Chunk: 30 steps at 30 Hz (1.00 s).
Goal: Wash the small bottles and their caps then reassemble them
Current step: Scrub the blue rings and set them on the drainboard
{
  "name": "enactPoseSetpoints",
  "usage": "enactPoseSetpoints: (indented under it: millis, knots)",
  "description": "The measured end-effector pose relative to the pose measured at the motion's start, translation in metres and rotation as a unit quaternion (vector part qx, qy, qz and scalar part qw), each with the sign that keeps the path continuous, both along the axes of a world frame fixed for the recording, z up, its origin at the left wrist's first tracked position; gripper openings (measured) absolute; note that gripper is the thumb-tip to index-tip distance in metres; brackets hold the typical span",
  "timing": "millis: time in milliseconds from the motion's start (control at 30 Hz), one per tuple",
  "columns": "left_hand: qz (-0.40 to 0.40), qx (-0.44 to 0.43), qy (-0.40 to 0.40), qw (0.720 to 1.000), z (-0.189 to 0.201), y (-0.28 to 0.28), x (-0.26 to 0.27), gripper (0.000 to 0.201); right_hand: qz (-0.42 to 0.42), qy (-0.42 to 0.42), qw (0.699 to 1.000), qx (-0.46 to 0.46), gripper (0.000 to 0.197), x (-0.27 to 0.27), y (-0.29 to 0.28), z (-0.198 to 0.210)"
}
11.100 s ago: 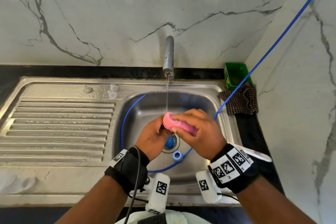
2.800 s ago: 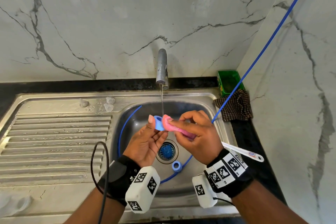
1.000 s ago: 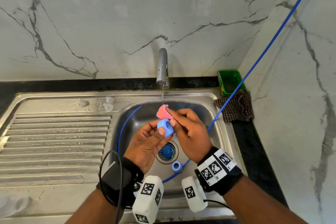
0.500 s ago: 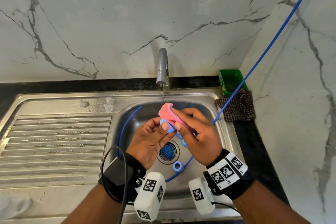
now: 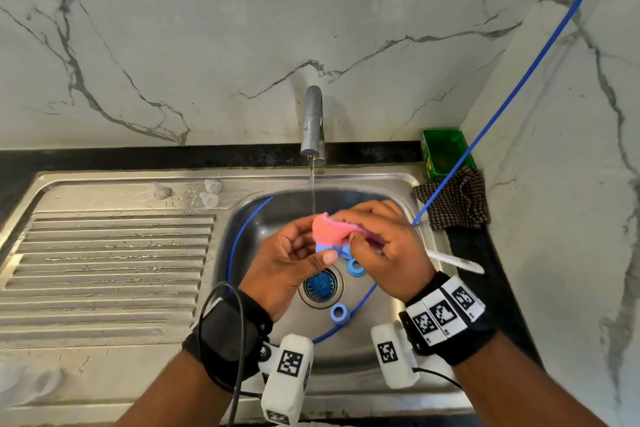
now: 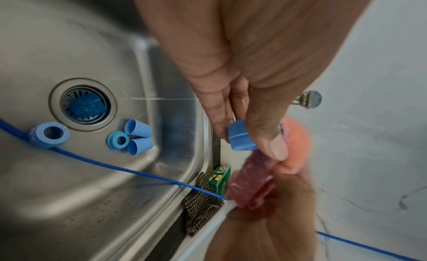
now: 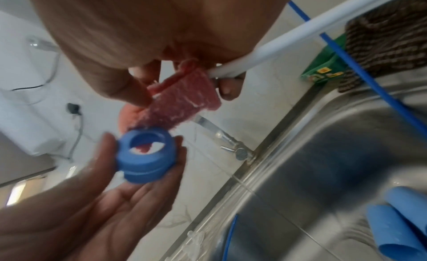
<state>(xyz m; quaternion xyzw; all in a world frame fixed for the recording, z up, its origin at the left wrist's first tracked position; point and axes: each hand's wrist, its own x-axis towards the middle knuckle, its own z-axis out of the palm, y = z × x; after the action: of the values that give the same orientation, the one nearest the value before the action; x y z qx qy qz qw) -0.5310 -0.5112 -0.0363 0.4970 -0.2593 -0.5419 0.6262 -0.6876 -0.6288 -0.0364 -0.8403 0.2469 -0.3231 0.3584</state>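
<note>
Since half a second ago, sponge (image 5: pixel 330 231) has slid lower over the cap (image 5: pixel 325 247). Both hands over the basin: my left hand (image 5: pixel 289 262) pinches the blue cap between thumb and fingers, my right hand (image 5: pixel 388 244) grips the pink sponge, pressing it on the cap. Below, loose caps (image 5: pixel 355 267) lie by the drain (image 5: pixel 321 283). Beyond, tap (image 5: pixel 312 125) runs.
</note>
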Motion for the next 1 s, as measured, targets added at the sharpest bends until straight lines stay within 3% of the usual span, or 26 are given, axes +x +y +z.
enactPoseSetpoints:
  millis: [100,200,267,333,500,700,900,1000]
  knots:
    - [0.001,0.001,-0.012,1.0,0.0,-0.001,0.001,0.066,-0.037,0.016,0.999,0.005,0.042,0.0,-0.002,0.004]
    - [0.019,0.009,-0.039,0.999,-0.005,0.0,0.005,0.074,0.031,0.021,0.997,-0.069,0.041,0.003,0.009,0.009]
    - [0.03,0.014,-0.046,0.998,-0.008,0.001,0.005,0.075,-0.011,0.053,0.997,-0.051,0.042,0.004,0.003,0.004]
    - [0.042,0.016,-0.053,0.998,-0.007,0.002,0.005,0.066,-0.06,0.07,0.995,-0.027,0.044,0.002,-0.003,0.0]
    - [-0.008,-0.005,-0.139,0.99,-0.012,0.005,0.007,0.03,-0.002,0.037,0.998,-0.057,0.043,-0.003,0.006,0.003]
    - [-0.027,0.006,-0.179,0.983,-0.007,0.004,0.004,0.027,-0.016,0.046,0.997,-0.057,0.042,-0.005,0.009,0.003]
    - [-0.032,0.027,-0.12,0.992,-0.008,0.006,0.003,0.028,-0.064,0.076,0.995,-0.022,0.045,-0.003,0.001,-0.005]
    - [-0.026,0.026,-0.075,0.996,-0.007,0.004,0.001,0.032,-0.031,0.058,0.996,-0.061,0.042,-0.002,0.005,-0.001]
